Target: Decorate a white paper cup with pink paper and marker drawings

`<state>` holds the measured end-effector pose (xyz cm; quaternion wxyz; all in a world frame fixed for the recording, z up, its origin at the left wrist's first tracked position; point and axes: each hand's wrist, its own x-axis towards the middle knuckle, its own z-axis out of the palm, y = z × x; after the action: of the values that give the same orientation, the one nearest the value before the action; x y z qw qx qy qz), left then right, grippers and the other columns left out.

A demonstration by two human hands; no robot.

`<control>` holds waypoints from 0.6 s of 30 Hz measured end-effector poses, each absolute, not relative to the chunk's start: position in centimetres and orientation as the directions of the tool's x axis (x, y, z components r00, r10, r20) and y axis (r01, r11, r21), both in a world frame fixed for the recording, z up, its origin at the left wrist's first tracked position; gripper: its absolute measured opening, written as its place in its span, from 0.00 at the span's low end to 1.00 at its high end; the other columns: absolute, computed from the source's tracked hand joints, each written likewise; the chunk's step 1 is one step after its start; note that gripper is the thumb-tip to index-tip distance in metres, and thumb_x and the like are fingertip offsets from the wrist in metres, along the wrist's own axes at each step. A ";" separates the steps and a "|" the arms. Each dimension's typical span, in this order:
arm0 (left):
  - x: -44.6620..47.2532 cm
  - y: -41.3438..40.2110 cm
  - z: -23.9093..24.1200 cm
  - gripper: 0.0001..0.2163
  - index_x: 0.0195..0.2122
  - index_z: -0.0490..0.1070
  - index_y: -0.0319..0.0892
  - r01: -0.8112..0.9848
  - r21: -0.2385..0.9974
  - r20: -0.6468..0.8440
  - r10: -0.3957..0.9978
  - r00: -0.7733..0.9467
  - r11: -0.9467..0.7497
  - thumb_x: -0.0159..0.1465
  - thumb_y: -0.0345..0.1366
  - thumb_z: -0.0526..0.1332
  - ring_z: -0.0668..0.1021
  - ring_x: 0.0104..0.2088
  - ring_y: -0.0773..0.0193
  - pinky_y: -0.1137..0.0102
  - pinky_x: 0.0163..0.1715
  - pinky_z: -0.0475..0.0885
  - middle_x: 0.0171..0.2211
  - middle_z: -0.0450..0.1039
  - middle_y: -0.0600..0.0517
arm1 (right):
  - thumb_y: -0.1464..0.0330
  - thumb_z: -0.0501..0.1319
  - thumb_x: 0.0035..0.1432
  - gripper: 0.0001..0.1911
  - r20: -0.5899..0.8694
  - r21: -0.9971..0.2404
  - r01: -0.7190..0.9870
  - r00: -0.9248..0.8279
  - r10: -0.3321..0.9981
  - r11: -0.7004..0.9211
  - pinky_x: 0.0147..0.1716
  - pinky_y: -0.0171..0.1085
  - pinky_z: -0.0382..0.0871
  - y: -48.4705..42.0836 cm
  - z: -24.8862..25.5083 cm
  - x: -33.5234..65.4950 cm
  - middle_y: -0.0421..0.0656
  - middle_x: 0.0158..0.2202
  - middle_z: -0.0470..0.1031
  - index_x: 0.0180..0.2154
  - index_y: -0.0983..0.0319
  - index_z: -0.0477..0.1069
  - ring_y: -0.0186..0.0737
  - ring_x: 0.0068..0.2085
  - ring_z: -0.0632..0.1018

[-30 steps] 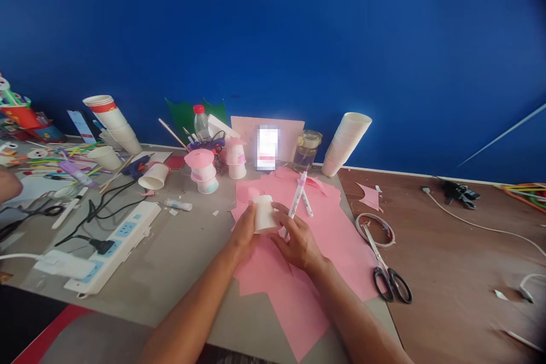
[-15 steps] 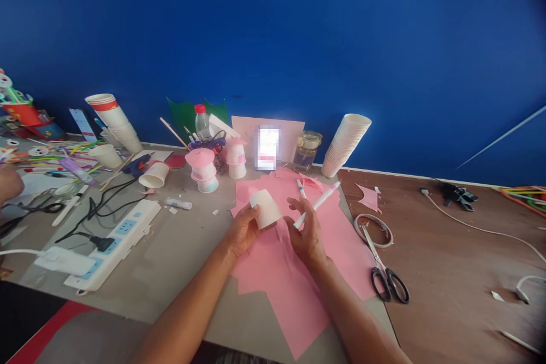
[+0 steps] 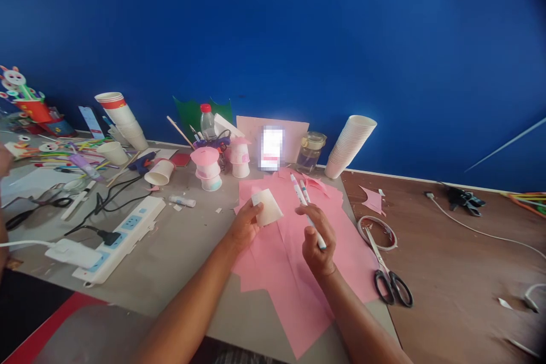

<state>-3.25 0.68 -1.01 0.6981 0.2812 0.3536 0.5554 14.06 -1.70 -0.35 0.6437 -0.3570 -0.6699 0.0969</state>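
White and laden with plugs, a power strip (image 3: 134,227) is set at left, followed by 2 pink-roofed towers (image 3: 207,170). Above pink paper (image 3: 290,278), a white cup (image 3: 268,209) is clamped in the left hand (image 3: 245,227); 1 marker (image 3: 297,190), partly covered, is gripped by the right hand (image 3: 319,255). Farther right, a tape roll (image 3: 392,234) is overlapped by scissors (image 3: 383,264).

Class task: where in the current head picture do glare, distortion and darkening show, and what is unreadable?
Head view: the phone screen glows white behind coarse blocks, unreadable; head view: the taller cup stack leans outward, perhaps from lens distortion; head view: the blue wall darkens towards the top right corner; head view: any lettering on the marker in the right hand is too small to read.
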 end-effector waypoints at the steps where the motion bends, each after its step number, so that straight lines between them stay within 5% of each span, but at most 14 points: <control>1: -3.3 0.7 -1.1 0.19 0.42 0.73 0.43 -0.576 0.785 -0.186 0.974 0.132 0.228 0.51 0.43 0.71 0.76 0.39 0.60 0.68 0.35 0.70 0.39 0.76 0.50 | 0.58 0.52 0.66 0.15 0.737 -0.669 0.307 0.159 0.657 0.677 0.38 0.47 0.71 -1.8 -0.3 13.9 0.46 0.33 0.74 0.40 0.59 0.72 0.46 0.37 0.76; 4: -3.3 1.0 -1.4 0.20 0.43 0.72 0.42 -0.583 0.778 -0.182 0.972 0.147 0.234 0.51 0.43 0.71 0.77 0.40 0.60 0.67 0.37 0.71 0.40 0.75 0.49 | 0.61 0.59 0.62 0.10 0.485 -0.865 0.067 0.366 0.794 0.497 0.27 0.37 0.67 -2.0 -0.2 13.6 0.38 0.24 0.68 0.30 0.59 0.70 0.34 0.23 0.68; 6: -3.3 1.1 -1.4 0.20 0.44 0.72 0.42 -0.588 0.774 -0.175 0.972 0.159 0.235 0.52 0.43 0.71 0.76 0.39 0.60 0.67 0.37 0.71 0.40 0.75 0.49 | 0.62 0.58 0.63 0.11 0.366 -0.889 -0.120 0.392 0.844 0.441 0.24 0.35 0.65 -1.8 0.0 13.5 0.35 0.21 0.65 0.29 0.60 0.69 0.30 0.19 0.62; 10: -3.3 1.2 -1.3 0.19 0.43 0.72 0.42 -0.604 0.763 -0.183 0.973 0.141 0.231 0.52 0.42 0.71 0.76 0.38 0.62 0.69 0.35 0.71 0.39 0.75 0.49 | 0.61 0.51 0.64 0.12 0.349 -0.851 -0.318 0.252 0.902 0.418 0.36 0.45 0.73 -1.3 0.6 13.4 0.40 0.26 0.71 0.41 0.59 0.69 0.38 0.28 0.74; 12: -3.3 1.2 -1.3 0.19 0.43 0.72 0.42 -0.612 0.756 -0.192 0.972 0.136 0.234 0.52 0.41 0.71 0.76 0.37 0.62 0.69 0.35 0.71 0.38 0.74 0.50 | 0.62 0.53 0.62 0.08 0.342 -0.842 -0.370 0.199 0.919 0.393 0.43 0.50 0.73 -1.1 0.8 13.3 0.39 0.27 0.69 0.39 0.57 0.67 0.40 0.32 0.76; 15: -3.4 1.3 -1.5 0.18 0.44 0.72 0.42 -0.613 0.752 -0.183 0.970 0.163 0.244 0.53 0.41 0.70 0.76 0.39 0.61 0.68 0.36 0.71 0.40 0.75 0.49 | 0.65 0.59 0.59 0.08 0.288 -0.841 -0.428 0.166 0.943 0.332 0.43 0.48 0.74 -1.1 0.7 13.1 0.33 0.22 0.60 0.30 0.57 0.61 0.35 0.26 0.72; 18: -3.4 1.4 -1.8 0.19 0.44 0.72 0.41 -0.605 0.758 -0.170 0.969 0.179 0.244 0.54 0.42 0.70 0.76 0.41 0.59 0.67 0.37 0.71 0.42 0.75 0.47 | 0.63 0.56 0.62 0.06 0.292 -0.862 -0.396 0.123 0.948 0.317 0.40 0.47 0.73 -1.4 0.3 13.0 0.34 0.22 0.61 0.32 0.57 0.64 0.38 0.27 0.73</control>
<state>-3.41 1.38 -1.77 0.7163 0.2760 0.3300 0.5494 13.00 -1.35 0.30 0.6809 -0.3127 -0.4415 0.4936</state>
